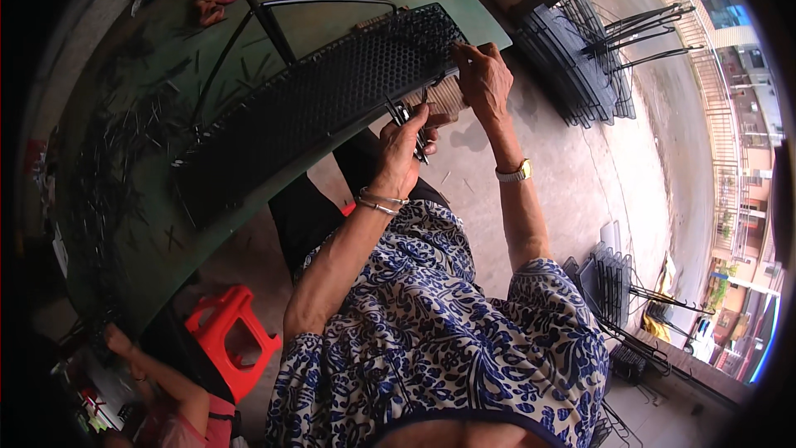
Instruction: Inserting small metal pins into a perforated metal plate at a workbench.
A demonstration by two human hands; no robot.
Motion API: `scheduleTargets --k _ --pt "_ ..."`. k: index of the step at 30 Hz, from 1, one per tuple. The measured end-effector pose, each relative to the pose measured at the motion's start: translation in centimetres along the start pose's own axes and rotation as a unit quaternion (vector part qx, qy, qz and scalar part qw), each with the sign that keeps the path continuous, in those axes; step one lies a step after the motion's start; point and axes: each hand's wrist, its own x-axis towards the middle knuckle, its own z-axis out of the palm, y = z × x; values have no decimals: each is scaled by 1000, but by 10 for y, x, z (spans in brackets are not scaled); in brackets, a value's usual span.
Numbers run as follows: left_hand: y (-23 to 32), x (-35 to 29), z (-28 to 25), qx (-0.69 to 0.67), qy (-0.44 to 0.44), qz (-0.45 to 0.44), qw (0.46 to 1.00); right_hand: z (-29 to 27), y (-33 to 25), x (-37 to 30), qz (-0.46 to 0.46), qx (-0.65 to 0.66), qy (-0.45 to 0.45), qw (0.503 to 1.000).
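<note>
Left hand [402,148] closed round slim dark strips [401,109]; right hand [485,79] at black perforated rectangular panel [332,75], near its corner; grip, I can't tell.

Left grip [405,149] holds slim pieces [401,111], right grip [486,80] touches black mesh panel [340,75]

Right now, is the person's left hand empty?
No, the left hand holds a bunch of thin dark pieces by the near edge of the black perforated panel.
</note>
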Motion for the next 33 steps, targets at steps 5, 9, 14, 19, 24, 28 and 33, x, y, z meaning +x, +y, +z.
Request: scheduleTargets --k 5,9,14,19,24,28,33 --pt "2 -7 6 27 -8 -11 1000 -3 0 -4 -22 7 -24 999" --pt "3 -13 9 54 0 7 999 -24 -14 -12 25 17 -20 999" --pt "2 -13 9 83 5 -6 997 -49 -22 -27 64 376 -350 856" --pt "-1 -16 11 73 1 -12 997 -54 -23 -32 119 405 -335 842" --pt "0 -17 9 95 12 -7 995 -55 -24 -32 120 406 -323 846" --pt "0 -17 8 112 -4 -2 994 -55 -15 -29 108 384 -351 847" --pt "-4 -7 4 81 7 -6 997 -47 -7 -24 85 394 -234 885"
